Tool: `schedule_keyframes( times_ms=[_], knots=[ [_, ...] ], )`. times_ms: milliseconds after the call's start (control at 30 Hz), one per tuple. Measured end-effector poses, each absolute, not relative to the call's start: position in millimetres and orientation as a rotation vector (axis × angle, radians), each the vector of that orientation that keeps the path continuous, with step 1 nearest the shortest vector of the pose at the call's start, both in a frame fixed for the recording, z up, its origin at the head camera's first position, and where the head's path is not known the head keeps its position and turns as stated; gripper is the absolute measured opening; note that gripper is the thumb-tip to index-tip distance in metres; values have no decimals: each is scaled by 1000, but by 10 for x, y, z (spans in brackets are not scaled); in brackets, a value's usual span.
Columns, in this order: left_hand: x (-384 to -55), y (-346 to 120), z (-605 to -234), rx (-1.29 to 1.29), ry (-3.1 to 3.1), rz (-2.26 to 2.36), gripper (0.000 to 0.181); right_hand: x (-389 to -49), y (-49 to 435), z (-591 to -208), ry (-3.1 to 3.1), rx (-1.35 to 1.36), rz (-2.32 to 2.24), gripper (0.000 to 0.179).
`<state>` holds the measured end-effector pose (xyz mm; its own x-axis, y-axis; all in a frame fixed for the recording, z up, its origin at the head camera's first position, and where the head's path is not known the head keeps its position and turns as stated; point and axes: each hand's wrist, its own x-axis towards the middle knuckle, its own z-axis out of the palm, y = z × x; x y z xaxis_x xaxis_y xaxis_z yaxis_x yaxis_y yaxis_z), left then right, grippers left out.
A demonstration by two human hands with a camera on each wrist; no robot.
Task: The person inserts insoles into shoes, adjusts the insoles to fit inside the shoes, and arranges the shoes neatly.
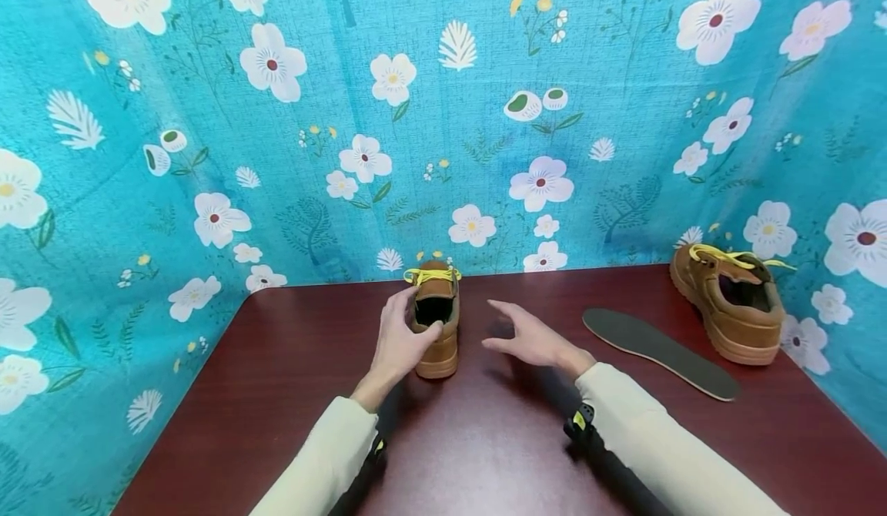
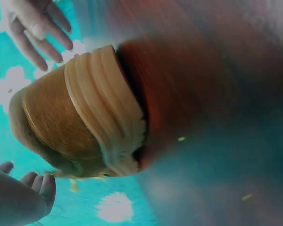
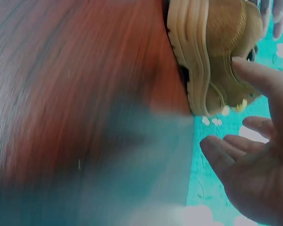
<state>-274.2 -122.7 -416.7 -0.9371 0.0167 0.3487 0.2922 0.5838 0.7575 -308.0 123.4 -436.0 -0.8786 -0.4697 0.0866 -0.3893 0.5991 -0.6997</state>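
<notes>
A brown shoe (image 1: 438, 350) with yellow laces stands on the table, its heel toward me. My left hand (image 1: 402, 335) is at its left side, thumb apart from the fingers and in front of the shoe's opening in the head view. Whether it touches the shoe, I cannot tell. To the right of the shoe, my right hand (image 1: 530, 335) hovers with spread fingers and holds nothing. The left wrist view shows the shoe's heel (image 2: 61, 117) and tan sole close up. In the right wrist view the right thumb (image 3: 254, 73) overlaps the shoe's side.
A dark insole (image 1: 658, 350) lies flat to the right of my right hand. Beyond it, at the table's right edge, stands a second brown shoe (image 1: 744, 308) with yellow laces. A blue flowered cloth (image 1: 430, 115) hangs behind the dark red table (image 1: 291, 354).
</notes>
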Motion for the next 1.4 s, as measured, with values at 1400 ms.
schedule_keyframes(
  times_ms=[1400],
  knots=[
    [-3050,265,-4263,-982,-2930,-252,66,-2771,3145,-4135,3189,-347,-858,59]
  ],
)
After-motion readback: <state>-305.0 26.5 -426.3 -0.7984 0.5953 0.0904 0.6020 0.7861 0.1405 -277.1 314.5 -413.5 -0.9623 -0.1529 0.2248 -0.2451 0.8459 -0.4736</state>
